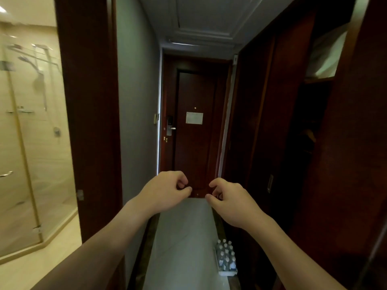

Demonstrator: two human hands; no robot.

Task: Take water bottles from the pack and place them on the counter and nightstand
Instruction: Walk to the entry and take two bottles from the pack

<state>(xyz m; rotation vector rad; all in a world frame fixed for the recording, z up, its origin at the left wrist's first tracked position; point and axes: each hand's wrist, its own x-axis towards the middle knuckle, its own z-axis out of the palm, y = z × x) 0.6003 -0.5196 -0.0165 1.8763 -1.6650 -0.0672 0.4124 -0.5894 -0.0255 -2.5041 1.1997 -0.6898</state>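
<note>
Down a narrow hallway, facing a dark wooden door (194,130) with a pale notice (194,118) fixed at its middle, print too small and blurred to read. Showing a metal handle and lock plate (170,128) on the door's left edge. Reaching forward at mid-frame: left hand (165,190) and right hand (230,200), both empty, fingers half curled with thumb and forefinger drawn near each other, gripping nothing and touching nothing. Hanging close together without meeting, above the far end of the pale floor (184,237).

Sitting low on the floor against the right-hand wall: pack of water bottles (226,258), white caps up, in clear wrap, well apart from both hands. Carrying bluish labels on the bottles, lettering not legible, no brand to be made out.

Opening on the left: bathroom with a glass shower enclosure (25,143). Standing along the right: dark wooden wardrobe panels (272,122).
</note>
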